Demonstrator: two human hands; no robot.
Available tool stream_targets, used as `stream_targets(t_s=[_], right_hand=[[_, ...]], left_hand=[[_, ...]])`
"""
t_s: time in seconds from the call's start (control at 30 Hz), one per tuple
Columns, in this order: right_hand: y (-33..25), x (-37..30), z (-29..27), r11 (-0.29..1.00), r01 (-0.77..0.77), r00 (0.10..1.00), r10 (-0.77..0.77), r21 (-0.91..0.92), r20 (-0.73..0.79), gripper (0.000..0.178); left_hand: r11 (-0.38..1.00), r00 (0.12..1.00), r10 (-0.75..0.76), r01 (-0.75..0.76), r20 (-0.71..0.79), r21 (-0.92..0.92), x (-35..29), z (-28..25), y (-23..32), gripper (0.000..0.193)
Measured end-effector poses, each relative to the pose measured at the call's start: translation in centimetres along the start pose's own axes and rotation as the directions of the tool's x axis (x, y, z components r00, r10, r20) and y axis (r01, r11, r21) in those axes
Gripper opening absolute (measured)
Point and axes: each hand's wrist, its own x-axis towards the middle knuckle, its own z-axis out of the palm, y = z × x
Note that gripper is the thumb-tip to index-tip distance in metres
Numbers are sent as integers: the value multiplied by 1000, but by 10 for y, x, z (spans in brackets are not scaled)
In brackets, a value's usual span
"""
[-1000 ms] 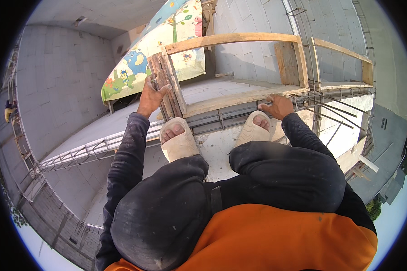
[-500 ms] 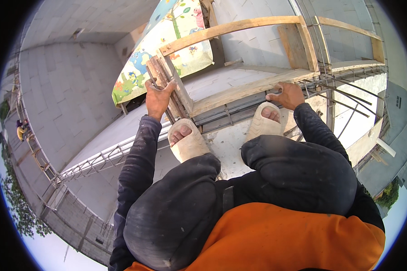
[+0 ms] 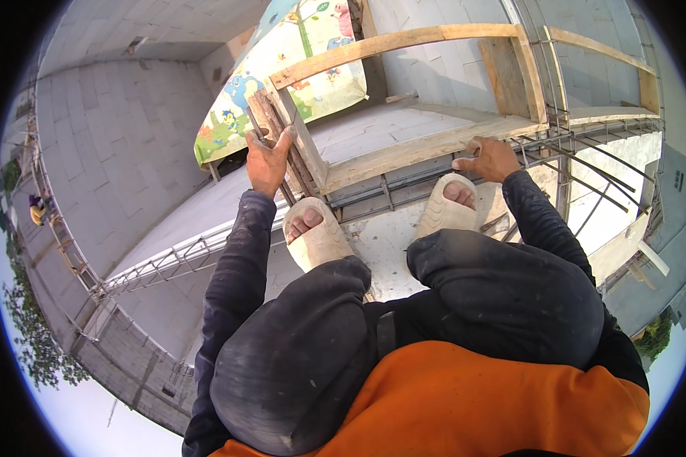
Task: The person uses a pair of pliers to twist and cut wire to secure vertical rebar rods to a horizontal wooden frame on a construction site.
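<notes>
My left hand [image 3: 267, 164] is closed round a thin steel bar [image 3: 256, 124], with its thumb by the rough upright wooden strips [image 3: 270, 114] of a timber frame. My right hand [image 3: 496, 159] is by the far-right end of the lower plank [image 3: 427, 157], over the horizontal rebar cage [image 3: 408, 186]. Its thumb and forefinger curl toward each other, and the other fingers are hidden beneath the hand. What it grips, if anything, cannot be made out. Both my feet, in pale slippers [image 3: 312, 232], stand between my hands on a narrow concrete top.
The timber frame's upper rail [image 3: 396, 49] crosses ahead. Bare rebar ends [image 3: 598, 171] stick out at right. A long rebar truss [image 3: 171, 259] runs off to the left above a deep drop beside grey block walls [image 3: 122, 152]. A colourful printed sheet [image 3: 282, 87] hangs beyond the frame. A distant person [image 3: 36, 211] is at far left.
The surroundings have shifted slightly right in the view. Both hands keep nearly the same place and pose on the frame.
</notes>
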Motion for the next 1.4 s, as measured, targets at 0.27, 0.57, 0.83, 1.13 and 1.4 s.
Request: stream_targets(t_s=[0.27,0.57,0.83,1.13,1.4], right_hand=[[0,-5,-2,998,-5,1000,4,65,4,72],[-1,-1,1,999,-8,1000,7,40,28,71],[1,-2,2,998,31,998,-28,-52,57,73],[2,-2,11,995,31,999,-30,-93,20,76],[3,-3,14,990,74,997,-77,-120,-22,77]], left_hand=[[992,992,121,-122,29,34,-20,-12,5,81],[932,967,249,-222,-60,288,-21,-17,-36,75],[974,977,202,-207,-71,-86,-39,-59,-105,48],[967,946,51,34,319,-254,-56,-25,-68,75],[986,922,73,-8,381,-169,-59,-18,-66,54]])
